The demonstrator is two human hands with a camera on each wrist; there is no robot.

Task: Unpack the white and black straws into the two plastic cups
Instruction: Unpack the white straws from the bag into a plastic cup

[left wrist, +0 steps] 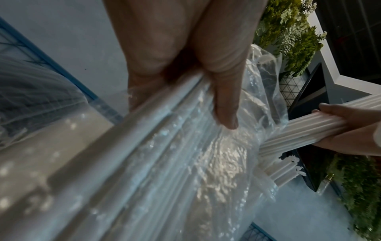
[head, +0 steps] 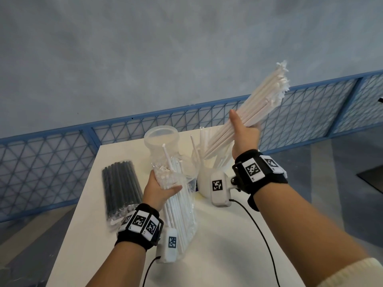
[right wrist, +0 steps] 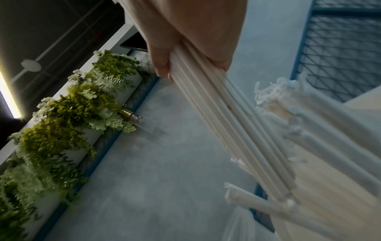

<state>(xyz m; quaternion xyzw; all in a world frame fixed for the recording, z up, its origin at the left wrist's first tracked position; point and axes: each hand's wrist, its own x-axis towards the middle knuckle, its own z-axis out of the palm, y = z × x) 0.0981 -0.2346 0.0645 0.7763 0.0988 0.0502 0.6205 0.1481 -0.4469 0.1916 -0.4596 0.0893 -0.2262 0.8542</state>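
My left hand (head: 165, 181) grips a clear plastic bag of white straws (head: 182, 216) near its open top, standing it on the white table (head: 228, 255). In the left wrist view my left hand's fingers (left wrist: 222, 101) press the crinkled bag (left wrist: 185, 154). My right hand (head: 245, 125) grips a thick bundle of white straws (head: 269, 100), lifted and slanting up to the right above a plastic cup (head: 202, 181) that holds several white straws. The bundle (right wrist: 237, 122) runs down out of my right hand (right wrist: 185, 40). An empty clear cup (head: 161, 139) stands behind the bag. A pack of black straws (head: 120, 187) lies at the left.
A blue mesh fence (head: 62, 158) runs behind the table, with grey floor beyond. Black cables (head: 259, 228) trail from both wrist cameras across the table's near part. Green plants (right wrist: 62, 122) line a wall off to the side.
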